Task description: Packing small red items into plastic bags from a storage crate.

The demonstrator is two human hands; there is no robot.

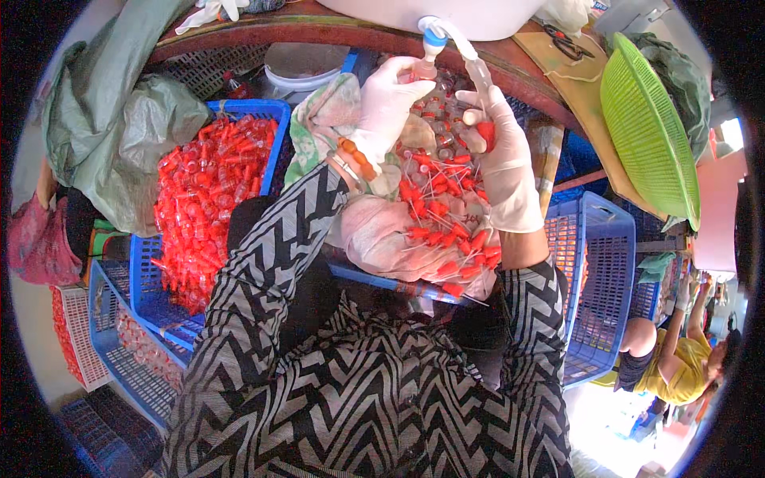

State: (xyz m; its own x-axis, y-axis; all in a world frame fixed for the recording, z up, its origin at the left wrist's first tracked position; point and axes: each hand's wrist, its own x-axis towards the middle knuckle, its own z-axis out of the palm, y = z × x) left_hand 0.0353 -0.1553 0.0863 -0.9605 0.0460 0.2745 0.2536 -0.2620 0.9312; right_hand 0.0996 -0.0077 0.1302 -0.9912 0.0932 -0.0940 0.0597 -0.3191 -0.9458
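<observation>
Beneath a blue-and-white nozzle (pixel 434 40), my gloved left hand (pixel 386 99) pinches a small clear bottle (pixel 425 70) upright, its top at the nozzle. My gloved right hand (pixel 508 159) is raised beside a white pipe (pixel 462 41) with a clear lower end, its fingers curled around a red dropper cap (pixel 486 134). Whether those fingers also touch the pipe, I cannot tell. Under my hands lie many red dropper caps (pixel 446 215) with thin clear stems, on a pale cloth or bag (pixel 382 239). Several small clear bottles (pixel 434 111) lie beyond them.
At the left stands a blue basket (pixel 280 135) heaped with red-capped bottles (pixel 211 191). Another blue basket (pixel 610 279) is at the right. A green basket (pixel 649 127) and scissors (pixel 570 44) rest on the curved table edge (pixel 343 30). Another person (pixel 685 362) works at far right.
</observation>
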